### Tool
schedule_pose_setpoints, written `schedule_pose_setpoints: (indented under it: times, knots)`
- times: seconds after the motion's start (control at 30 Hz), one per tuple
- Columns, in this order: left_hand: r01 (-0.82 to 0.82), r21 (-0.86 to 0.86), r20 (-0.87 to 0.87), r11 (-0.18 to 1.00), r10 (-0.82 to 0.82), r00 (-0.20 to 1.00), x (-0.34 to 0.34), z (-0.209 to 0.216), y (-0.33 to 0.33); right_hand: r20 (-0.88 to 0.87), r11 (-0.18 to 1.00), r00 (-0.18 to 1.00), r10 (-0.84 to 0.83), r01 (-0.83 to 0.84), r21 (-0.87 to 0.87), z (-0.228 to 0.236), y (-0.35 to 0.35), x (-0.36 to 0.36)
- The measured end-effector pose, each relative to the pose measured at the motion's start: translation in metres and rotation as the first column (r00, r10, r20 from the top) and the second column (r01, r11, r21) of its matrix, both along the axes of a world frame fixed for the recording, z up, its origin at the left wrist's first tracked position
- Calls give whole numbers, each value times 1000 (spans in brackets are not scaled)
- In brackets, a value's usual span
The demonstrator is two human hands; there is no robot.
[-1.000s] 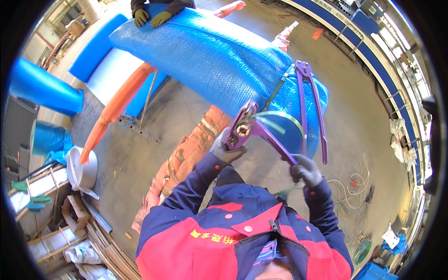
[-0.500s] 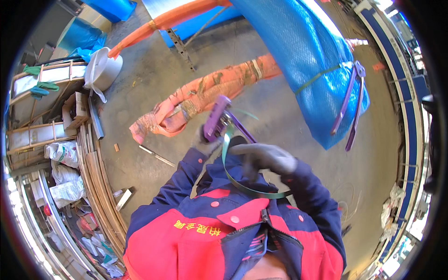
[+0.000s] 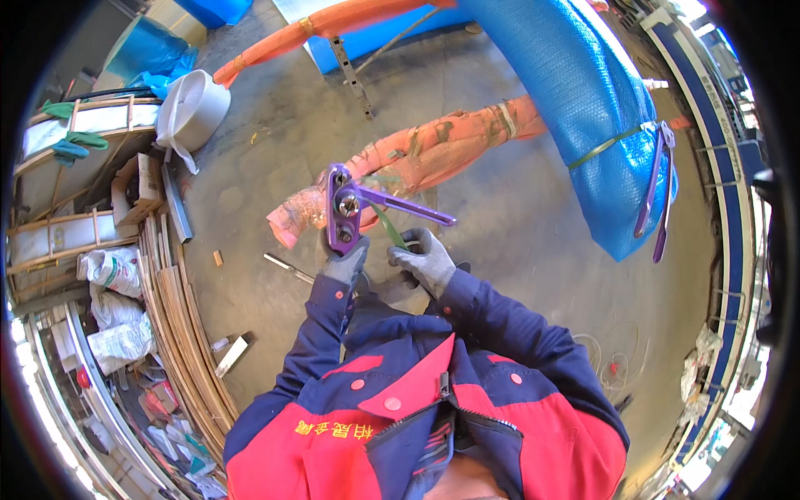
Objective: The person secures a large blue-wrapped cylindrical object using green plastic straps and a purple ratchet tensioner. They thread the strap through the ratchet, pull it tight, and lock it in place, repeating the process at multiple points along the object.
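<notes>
Two grips: apparently steadying the purple strapping tensioner [image 3: 340, 229] above the floor [image 3: 533, 275] with curled fingers of the left hand [image 3: 344, 262]; pinching green strap [image 3: 390, 227] in fingers of the right hand [image 3: 427, 264], likely for control.

Left hand [image 3: 346, 267] gripped the lower end of a purple strapping tool [image 3: 337, 233], its long handle angled rightward. Right hand [image 3: 427, 265] pinched a green strap [image 3: 390, 227] running to that tool. Beyond: orange-wrapped bundle [image 3: 454, 148], reaching the left edge of a blue-wrapped bundle [image 3: 575, 108]. Green band [image 3: 607, 147] around the latter's near end; purple long-handled tool [image 3: 645, 204] there. Wooden strips [image 3: 179, 333] lined the floor's [image 3: 508, 258] left edge.
</notes>
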State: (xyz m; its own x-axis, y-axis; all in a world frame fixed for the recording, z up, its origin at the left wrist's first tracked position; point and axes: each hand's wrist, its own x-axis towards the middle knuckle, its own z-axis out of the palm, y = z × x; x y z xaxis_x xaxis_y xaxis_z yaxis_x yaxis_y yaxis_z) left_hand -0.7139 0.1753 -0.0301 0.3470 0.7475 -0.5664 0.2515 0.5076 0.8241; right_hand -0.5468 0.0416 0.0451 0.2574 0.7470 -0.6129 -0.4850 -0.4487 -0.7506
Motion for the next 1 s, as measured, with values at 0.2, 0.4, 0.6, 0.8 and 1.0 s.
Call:
schedule_pose_setpoints:
  times: [0.2, 0.4, 0.6, 0.8, 1.0]
  knots:
    - [-78, -151, 222, 985, 111, 969, -173, -41, 73, 879, 920, 407, 247, -384, -80, -18, 69, -62]
    - [186, -130, -345, 974, -221, 912, -260, -21, 111, 937, 866, 228, 266, -482, -129, -33, 144, -135]
    - [225, 293, -167, 929, -182, 969, -245, -44, 195, 984, 864, 167, 64, -502, 29, 22, 258, -120]
    - [126, -19, -215, 992, -127, 968, -255, -14, 304, 876, 861, 466, -122, -390, 327, 61, 290, -123]
    - [151, -140, 64, 979, -143, 988, -251, 54, 390, 701, 865, 671, 240, -476, 160, -31, 383, -112]
